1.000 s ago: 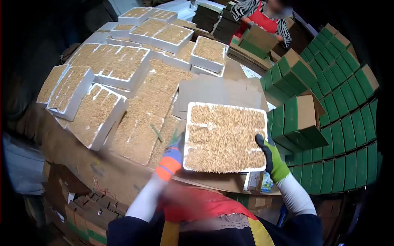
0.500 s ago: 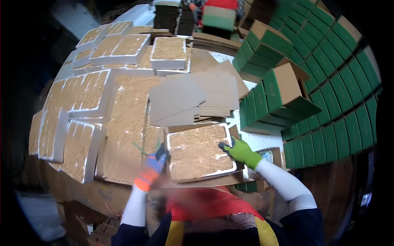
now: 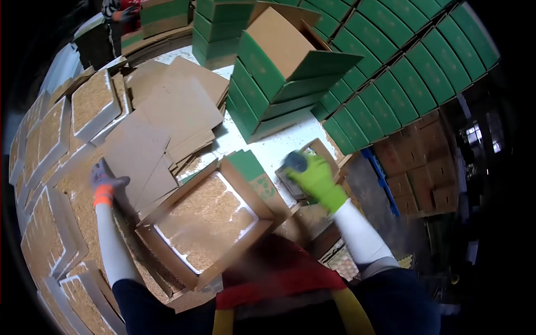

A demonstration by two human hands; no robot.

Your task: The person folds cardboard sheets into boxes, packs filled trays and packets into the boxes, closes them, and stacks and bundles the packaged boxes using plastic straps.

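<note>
My left hand (image 3: 109, 181), in a grey-purple glove with an orange cuff, has its thumb and fingers apart at the left edge of some flat cardboard sheets (image 3: 137, 151). In front of me is an open carton (image 3: 148, 237), brown inside with a green flap. A straw-coloured, fibrous block (image 3: 209, 223) with white edges lies down inside it. My right hand (image 3: 312, 176), in a green glove with dark fingertips, is over a small open cardboard box (image 3: 324, 151) right of the carton. Its fingers are blurred, and I cannot tell whether they grip anything.
Several white-sided blocks (image 3: 92, 106) of the same fibre stand at the left. Green cartons (image 3: 273, 84) are stacked ahead, with a wall of more green cartons (image 3: 413, 78) behind. Brown boxes (image 3: 416, 164) stand at the right. Another person's gloved hand (image 3: 125, 14) shows at the far back.
Both hands have left the fibre block, which now sits lower in the open carton. My left hand moved to the cardboard sheets, my right to the small box. The view has turned right.
</note>
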